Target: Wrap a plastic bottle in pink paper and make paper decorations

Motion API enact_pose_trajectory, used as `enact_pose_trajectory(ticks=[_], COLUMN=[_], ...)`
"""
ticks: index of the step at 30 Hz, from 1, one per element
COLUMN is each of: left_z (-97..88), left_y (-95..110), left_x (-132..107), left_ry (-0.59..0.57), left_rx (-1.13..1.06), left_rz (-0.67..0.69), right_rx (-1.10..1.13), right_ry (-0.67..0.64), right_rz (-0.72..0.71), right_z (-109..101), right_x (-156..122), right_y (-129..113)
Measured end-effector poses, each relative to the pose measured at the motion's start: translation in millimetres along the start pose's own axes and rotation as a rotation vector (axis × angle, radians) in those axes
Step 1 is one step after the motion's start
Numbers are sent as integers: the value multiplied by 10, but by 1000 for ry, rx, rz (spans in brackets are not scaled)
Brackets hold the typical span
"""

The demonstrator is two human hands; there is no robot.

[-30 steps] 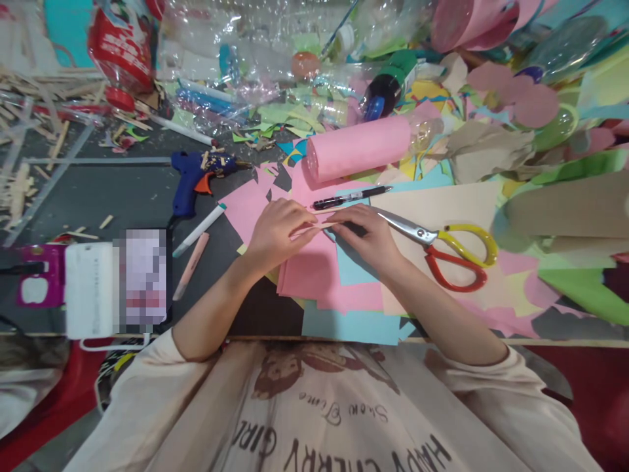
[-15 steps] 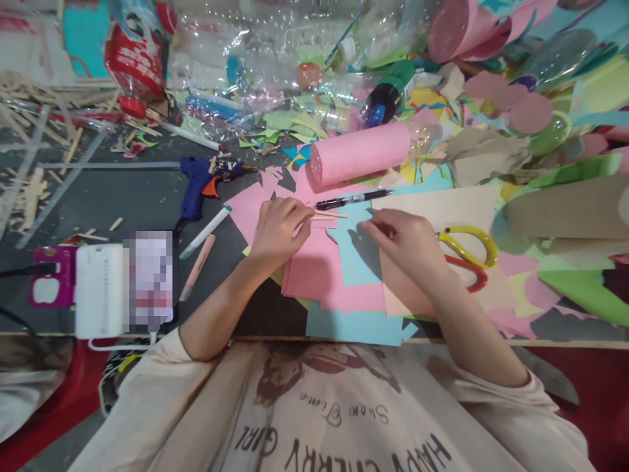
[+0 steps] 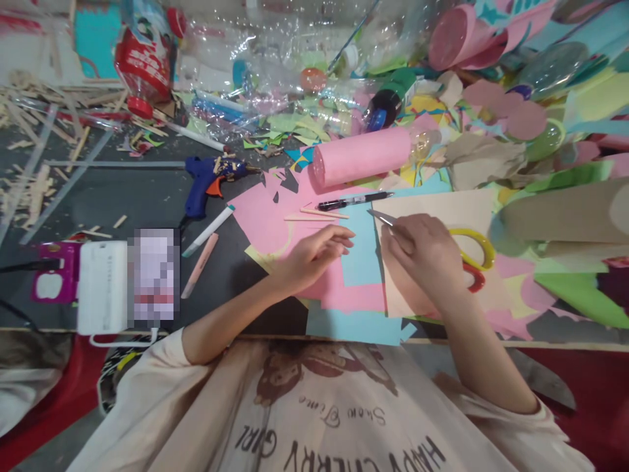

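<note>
My right hand [image 3: 425,252] is closed over the middle of a pair of scissors [image 3: 476,244]. Their pointed metal tip juts out on the left, the yellow and red handles show on the right, and my hand hides the part between. My left hand [image 3: 319,255] hovers over the pink paper [image 3: 260,210], its fingers loosely stretched and holding nothing. Just beyond it lie a thin wooden stick [image 3: 325,213] and a narrow pink strip [image 3: 309,219]. A light blue sheet [image 3: 361,262] and a beige sheet [image 3: 400,298] lie between and under my hands.
A black pen [image 3: 354,200] and a pink-wrapped bottle [image 3: 363,156] lie beyond the sheets. To the left are a blue glue gun [image 3: 199,187], two markers [image 3: 200,265], a phone [image 3: 154,275] and a white power bank [image 3: 102,288]. Bottles and paper scraps crowd the back.
My left hand has let go of the wooden stick, leaving it on the paper, and has drawn back toward me and rightward. My right hand has shifted slightly right, with more of the scissors' tip showing.
</note>
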State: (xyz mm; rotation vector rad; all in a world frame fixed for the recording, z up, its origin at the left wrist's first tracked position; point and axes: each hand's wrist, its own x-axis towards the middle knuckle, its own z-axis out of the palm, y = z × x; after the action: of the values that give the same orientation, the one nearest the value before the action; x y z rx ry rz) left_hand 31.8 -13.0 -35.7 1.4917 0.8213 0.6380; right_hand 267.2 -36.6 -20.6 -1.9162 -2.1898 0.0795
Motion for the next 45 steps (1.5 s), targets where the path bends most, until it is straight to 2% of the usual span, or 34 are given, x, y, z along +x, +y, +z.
enact_pose_trajectory(ticks=[1,3,5,7,9,11,15,17,19,21,23,25,28,31,34,36,39,45], left_z=[80,239,382,496,580,643,749,780,767,691,550,355,4,-331,-554,-628,-667,-693], left_y=[17,64,134,222,302,342,293,262,264,292,321,328,281,178,48,-28,-96,-110], left_x=[5,29,68,113,161,216,319,312,233,86,-97,-279,-490,-601,-633,-632,-621,-607], left_ry=[-70,-131,-127,-112,-63,-39,-164,-172,-149,-164,-124,-11,172,324,455,501,491,533], left_rx=[-152,-372,-529,-647,-658,-570,-288,-183,-137,-120,-43,7,129,259,348,367,384,481], left_rz=[-102,-300,-472,-571,-589,-559,-489,-443,-338,-258,-207,-161,-195,-232,-227,-183,-136,-112], right_rx=[-6,-8,14,61,126,204,350,388,414,434,437,415,337,227,130,87,98,273], right_ry=[48,72,61,51,41,38,37,46,65,86,110,128,125,116,96,89,119,23], right_rz=[-40,-85,-58,-21,-10,-11,37,69,92,92,79,68,85,116,132,139,99,-120], right_z=[11,37,67,86,78,33,-130,-198,-233,-234,-213,-180,-118,-54,-15,-8,-9,56], right_x=[3,-6,-27,-47,-54,-45,-17,-13,-20,-36,-57,-77,-96,-102,-100,-98,-101,-128], right_y=[45,128,191,233,269,308,382,399,402,401,418,468,601,733,764,708,532,144])
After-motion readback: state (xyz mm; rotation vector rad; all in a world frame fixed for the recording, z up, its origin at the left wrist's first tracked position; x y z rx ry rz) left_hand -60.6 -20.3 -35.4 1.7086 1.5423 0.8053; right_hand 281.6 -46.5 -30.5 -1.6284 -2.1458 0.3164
